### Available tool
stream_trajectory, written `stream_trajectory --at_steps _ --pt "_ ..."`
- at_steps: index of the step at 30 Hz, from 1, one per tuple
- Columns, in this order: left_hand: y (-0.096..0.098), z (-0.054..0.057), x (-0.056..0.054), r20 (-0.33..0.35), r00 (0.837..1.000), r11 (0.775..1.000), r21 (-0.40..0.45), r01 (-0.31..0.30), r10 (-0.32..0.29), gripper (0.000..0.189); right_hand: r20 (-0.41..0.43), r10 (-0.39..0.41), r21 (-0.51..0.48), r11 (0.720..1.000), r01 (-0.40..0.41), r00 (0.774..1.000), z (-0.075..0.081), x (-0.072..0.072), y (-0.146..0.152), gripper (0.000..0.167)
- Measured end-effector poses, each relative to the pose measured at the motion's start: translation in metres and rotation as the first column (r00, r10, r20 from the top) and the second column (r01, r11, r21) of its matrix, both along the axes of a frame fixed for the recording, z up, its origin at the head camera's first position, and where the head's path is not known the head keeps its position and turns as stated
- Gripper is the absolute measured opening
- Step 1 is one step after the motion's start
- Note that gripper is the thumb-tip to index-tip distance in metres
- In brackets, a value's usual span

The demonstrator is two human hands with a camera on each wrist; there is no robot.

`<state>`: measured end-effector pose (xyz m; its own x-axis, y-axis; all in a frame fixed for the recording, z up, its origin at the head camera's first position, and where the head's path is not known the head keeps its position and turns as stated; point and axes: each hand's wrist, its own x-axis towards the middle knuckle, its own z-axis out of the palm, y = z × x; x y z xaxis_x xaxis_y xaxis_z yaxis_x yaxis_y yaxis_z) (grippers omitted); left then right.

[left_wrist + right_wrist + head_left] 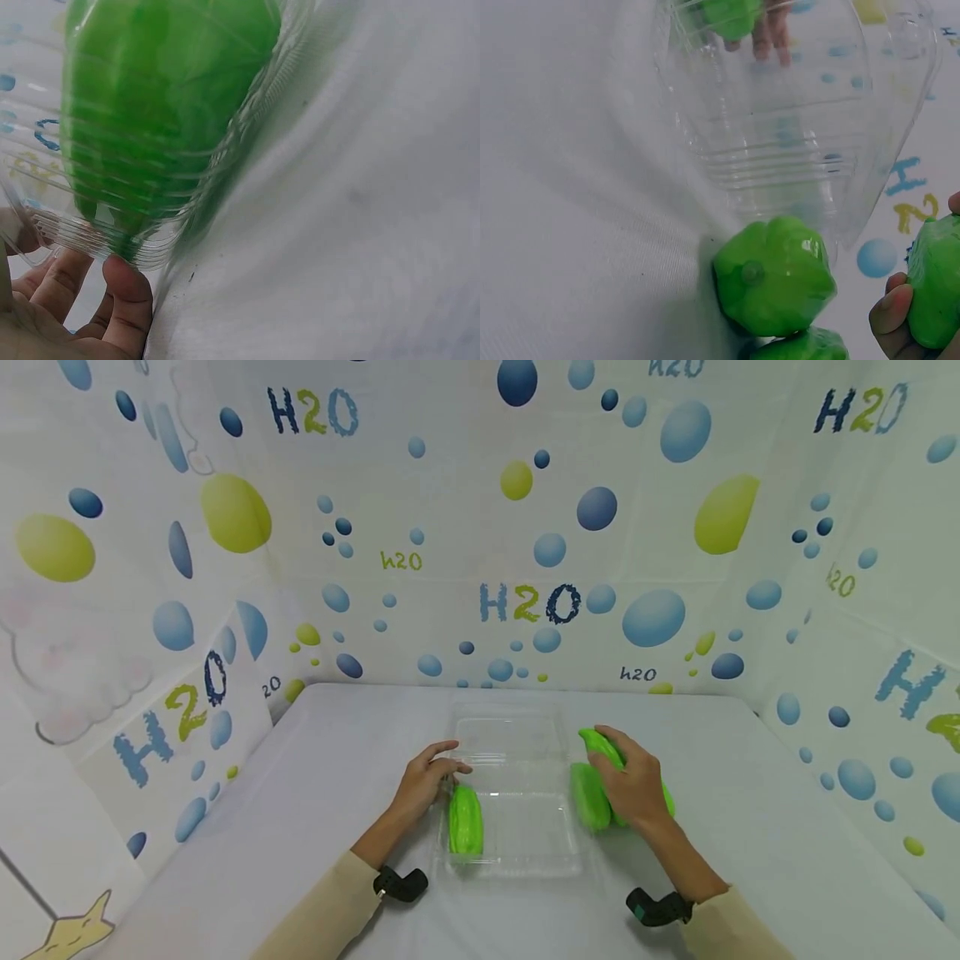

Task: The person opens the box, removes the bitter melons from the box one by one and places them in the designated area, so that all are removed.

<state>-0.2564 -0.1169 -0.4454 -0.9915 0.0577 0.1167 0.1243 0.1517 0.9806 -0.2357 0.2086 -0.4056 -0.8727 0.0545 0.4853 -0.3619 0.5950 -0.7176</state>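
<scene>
A clear plastic clamshell container lies with its lid folded back on the far side. One ridged green vegetable, elongated and pepper-like, sits along the left inside of the container. My left hand holds the container at its left rim, fingers against the ribbed outer wall. Right of the container, my right hand grips another green vegetable, its tapered end showing beyond the fingers. Under and beside that hand lie more of the same kind, one green vegetable close to the container's wall.
A white cloth covers the table. Behind and at both sides hang white curtains printed with blue and green bubbles and H2O lettering. Each wrist wears a black camera band.
</scene>
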Motion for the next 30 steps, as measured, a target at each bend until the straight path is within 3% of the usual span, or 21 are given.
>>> stream_trajectory --at_steps 6,16,30 --pt "-0.002 -0.011 -0.007 -0.011 1.000 1.000 0.000 0.000 0.000 0.043 0.002 -0.050 0.004 0.999 0.050 0.999 -0.003 -0.005 0.012 0.040" --pt "-0.003 -0.010 -0.007 -0.015 1.000 1.000 -0.005 0.014 -0.014 0.043 0.075 -0.115 -0.033 0.992 0.118 0.990 -0.006 -0.011 0.033 0.043" --pt "-0.002 -0.009 -0.006 -0.016 1.000 1.000 -0.012 0.000 -0.001 0.043 0.091 -0.194 -0.044 0.979 0.198 0.977 -0.008 -0.023 0.057 0.045"
